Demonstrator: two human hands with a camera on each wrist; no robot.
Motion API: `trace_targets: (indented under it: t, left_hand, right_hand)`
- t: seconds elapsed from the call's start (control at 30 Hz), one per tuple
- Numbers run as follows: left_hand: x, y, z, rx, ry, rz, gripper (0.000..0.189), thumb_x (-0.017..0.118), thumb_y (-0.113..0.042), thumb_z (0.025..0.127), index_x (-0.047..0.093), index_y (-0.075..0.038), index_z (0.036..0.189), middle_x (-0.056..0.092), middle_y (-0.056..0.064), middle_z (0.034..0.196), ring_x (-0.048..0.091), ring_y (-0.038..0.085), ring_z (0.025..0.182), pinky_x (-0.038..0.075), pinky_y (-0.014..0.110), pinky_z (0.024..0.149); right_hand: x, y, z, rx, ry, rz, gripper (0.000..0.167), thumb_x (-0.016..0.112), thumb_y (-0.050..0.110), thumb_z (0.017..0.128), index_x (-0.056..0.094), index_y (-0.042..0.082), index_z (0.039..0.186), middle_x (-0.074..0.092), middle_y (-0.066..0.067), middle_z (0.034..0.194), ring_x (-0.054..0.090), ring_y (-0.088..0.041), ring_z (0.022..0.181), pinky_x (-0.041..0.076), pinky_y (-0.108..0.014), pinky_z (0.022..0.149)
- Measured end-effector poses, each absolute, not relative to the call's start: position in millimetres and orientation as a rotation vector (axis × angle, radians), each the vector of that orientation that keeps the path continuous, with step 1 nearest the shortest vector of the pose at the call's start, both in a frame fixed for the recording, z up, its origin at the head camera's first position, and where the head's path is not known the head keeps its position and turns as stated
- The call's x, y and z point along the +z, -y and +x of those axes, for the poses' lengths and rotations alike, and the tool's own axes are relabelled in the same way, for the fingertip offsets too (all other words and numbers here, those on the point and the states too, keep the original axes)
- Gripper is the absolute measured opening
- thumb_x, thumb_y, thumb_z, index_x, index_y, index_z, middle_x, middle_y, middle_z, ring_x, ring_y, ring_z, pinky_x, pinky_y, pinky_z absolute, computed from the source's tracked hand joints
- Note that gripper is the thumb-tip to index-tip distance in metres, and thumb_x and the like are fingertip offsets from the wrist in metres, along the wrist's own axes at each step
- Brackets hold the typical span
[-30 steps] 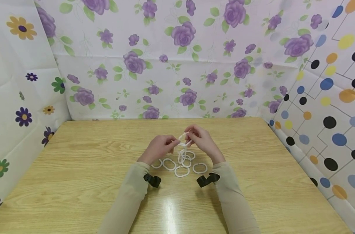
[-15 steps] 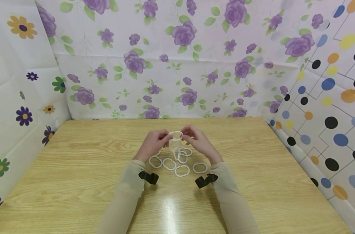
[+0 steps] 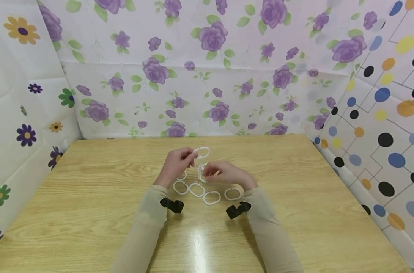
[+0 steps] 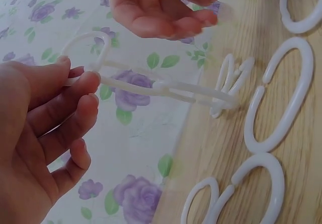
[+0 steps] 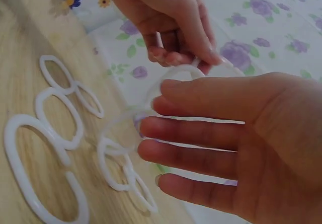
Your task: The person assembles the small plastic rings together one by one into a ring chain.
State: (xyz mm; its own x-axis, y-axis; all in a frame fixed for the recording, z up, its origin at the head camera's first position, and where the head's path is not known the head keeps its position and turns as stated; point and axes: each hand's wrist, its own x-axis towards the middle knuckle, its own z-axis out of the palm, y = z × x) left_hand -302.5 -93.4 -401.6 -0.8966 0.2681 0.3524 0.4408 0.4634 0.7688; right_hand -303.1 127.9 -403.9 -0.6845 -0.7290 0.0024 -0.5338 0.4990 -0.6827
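My left hand (image 3: 174,165) pinches a white oval plastic curtain ring (image 3: 209,152) between thumb and forefinger, raised over the table. In the left wrist view, linked rings (image 4: 201,90) hang from it in a chain that runs down to the tabletop. My right hand (image 3: 229,173) is lower and to the right, close beside the hanging chain, and partly hides it in the head view. Its fingers (image 5: 193,133) are nearly straight and hold nothing in the right wrist view. The lowest linked rings (image 5: 111,181) lie near the wood. Each ring has a small gap in its side.
Several loose white rings lie on the wooden table (image 3: 107,212) in front of the hands, including one ring (image 3: 211,204) in the middle and another ring (image 3: 233,200) at the right. Patterned sheets (image 3: 193,94) enclose the table's back and sides. Black straps (image 3: 172,205) sit on both wrists.
The left hand has moved left and up with the held ring, and the chain hangs from it. The right hand has let go of that ring and dropped lower beside the chain.
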Motion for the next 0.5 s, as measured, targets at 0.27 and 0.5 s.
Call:
trace_targets:
  t: [0.27, 0.5]
  left_hand:
    - [-405.0, 107.3, -306.6, -1.400, 2.515, -0.521, 0.027, 0.056, -0.029, 0.099, 0.068, -0.009, 0.087, 0.064, 0.007, 0.066, 0.059, 0.024, 0.064, 0.044, 0.025, 0.059]
    - [-403.1, 112.4, -306.9, -1.456, 2.516, -0.498, 0.028, 0.057, -0.030, 0.099, 0.069, -0.006, 0.090, 0.063, 0.008, 0.066, 0.060, 0.029, 0.064, 0.046, 0.026, 0.062]
  right_hand:
    - [-411.1, -104.5, -293.9, -0.849, -2.330, -1.137, 0.031, 0.065, 0.010, 0.091, 0.060, 0.005, 0.121, 0.062, -0.009, 0.122, 0.059, -0.025, 0.114, 0.050, -0.037, 0.095]
    - [-417.8, -88.3, -289.1, -0.644, -2.382, -1.203, 0.048, 0.073, 0.005, 0.082, 0.057, 0.007, 0.128, 0.057, -0.007, 0.131, 0.052, -0.024, 0.124, 0.041, -0.040, 0.106]
